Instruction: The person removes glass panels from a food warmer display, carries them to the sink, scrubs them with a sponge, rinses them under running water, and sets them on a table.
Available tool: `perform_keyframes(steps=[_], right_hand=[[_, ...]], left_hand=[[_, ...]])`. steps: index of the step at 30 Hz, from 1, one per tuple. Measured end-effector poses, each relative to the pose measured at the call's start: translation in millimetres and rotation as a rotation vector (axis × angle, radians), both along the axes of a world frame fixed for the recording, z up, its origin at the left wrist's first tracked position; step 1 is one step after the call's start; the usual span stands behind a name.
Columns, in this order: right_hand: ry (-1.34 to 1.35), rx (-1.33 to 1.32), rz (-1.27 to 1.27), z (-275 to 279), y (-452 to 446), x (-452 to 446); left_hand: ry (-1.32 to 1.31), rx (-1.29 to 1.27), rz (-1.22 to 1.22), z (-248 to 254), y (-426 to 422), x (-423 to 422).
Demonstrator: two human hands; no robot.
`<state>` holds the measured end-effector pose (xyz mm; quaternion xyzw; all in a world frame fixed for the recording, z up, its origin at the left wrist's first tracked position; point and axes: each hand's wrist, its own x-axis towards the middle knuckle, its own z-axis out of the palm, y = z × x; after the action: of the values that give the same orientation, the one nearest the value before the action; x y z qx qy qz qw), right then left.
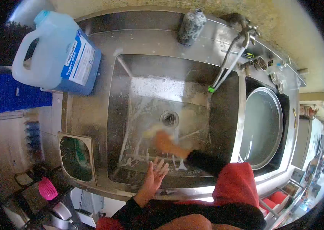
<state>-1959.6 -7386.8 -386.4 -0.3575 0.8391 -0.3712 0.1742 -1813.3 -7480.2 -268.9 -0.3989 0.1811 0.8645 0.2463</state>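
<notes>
My right hand (166, 142) is down in the steel sink (223, 126), near its floor and just in front of the drain (169, 119). It is smeared by motion, with its fingers round a blurred yellow sponge (152, 131) that shows past the fingertips. Palm up and fingers spread, my left hand (156, 174) hovers at the sink's front side and holds nothing. Suds and streaks of foam lie on the sink floor and front wall.
A large jug of blue liquid (79, 61) stands at the back left. Behind the sink are a speckled bottle (192, 27) and a tap (242, 34) with a hose. A round pot of cloudy water (261, 126) sits right; a small metal pan (77, 159) lies left.
</notes>
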Motion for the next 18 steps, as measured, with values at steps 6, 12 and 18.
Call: perform_keyframes(steps=[6,12,18], right_hand=[[-0.026,-0.142,-0.101,-143,-35,-110],[0.287,0.666,-0.592,-142,201,-66],[-0.066,0.701,-0.215,-17,135,73]], left_hand=[[-0.106,-0.003,0.071,-1,3,-1],[-0.018,0.025,0.057,-12,3,9],[0.054,0.025,0.020,-22,-6,14]])
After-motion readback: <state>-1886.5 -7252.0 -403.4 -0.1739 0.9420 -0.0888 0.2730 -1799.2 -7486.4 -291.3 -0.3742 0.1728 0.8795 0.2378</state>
